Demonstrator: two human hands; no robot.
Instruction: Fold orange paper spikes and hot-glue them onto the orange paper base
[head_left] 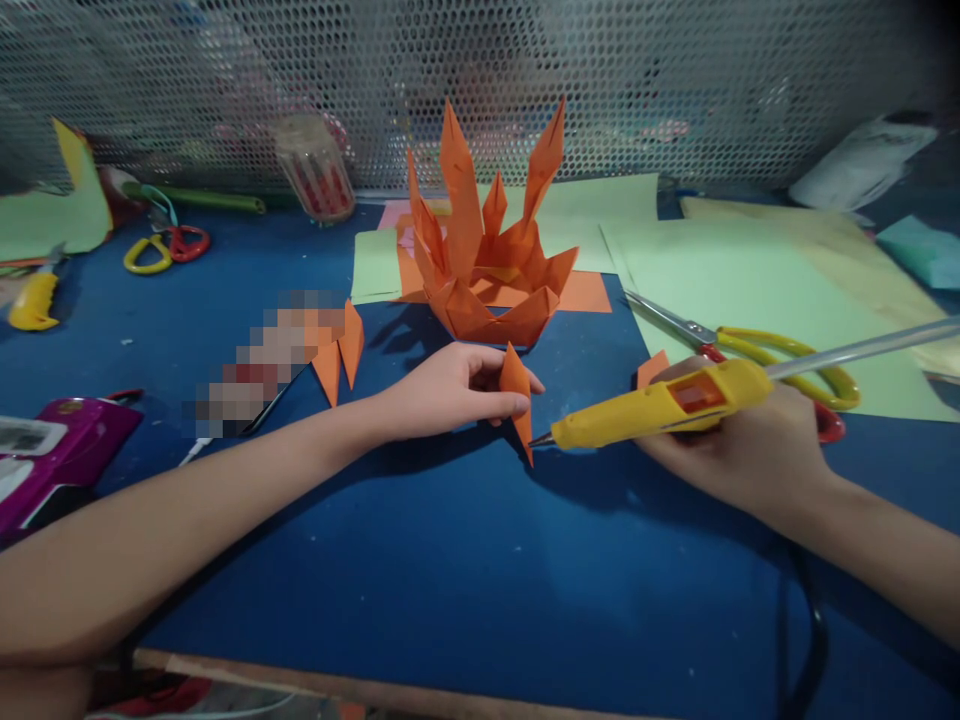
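Observation:
Between the thumb and fingers of my left hand (457, 395) is a folded orange paper piece (514, 385), pointed at both ends and held upright. My right hand (757, 450) is wrapped round a yellow hot glue gun (630, 410) with a clear glue stick in its back. The gun's nozzle is at the lower part of the paper piece; whether they touch I cannot tell. Behind my left hand stands an orange origami crown-like ring (495, 325) with tall pointed petals. Two loose folded orange pieces (351, 345) lie to the left.
Yellow-and-red scissors (780, 360) lie on green paper sheets (720, 270) at right. Further left are another pair of scissors (150, 255), a yellow cutter (36, 300), a jar (319, 175) and a purple device (71, 450). Metal mesh (525, 60) backs the blue table (450, 590).

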